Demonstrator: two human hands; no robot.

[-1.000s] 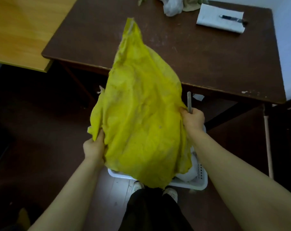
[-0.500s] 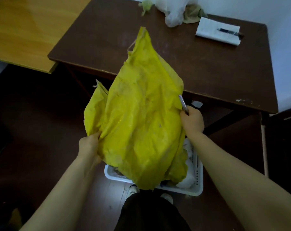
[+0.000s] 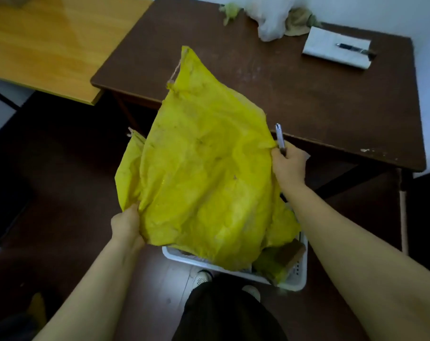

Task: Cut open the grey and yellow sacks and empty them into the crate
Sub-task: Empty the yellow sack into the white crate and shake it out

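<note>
Left hand [image 3: 126, 223] curled low, right hand [image 3: 288, 163] clenched higher, both bare forearms outstretched

Dim indoor light, glare on orange tabletop [image 3: 49, 38], dark floor [image 3: 61, 168] shadows, wide-angle edge distortion, slight blur.

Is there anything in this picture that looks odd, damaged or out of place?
Two things. The right hand grips the edge of the yellow sack together with a slim cutter, its tip pointing up beside the sack. A loose string dangles from the sack's top corner.
</note>
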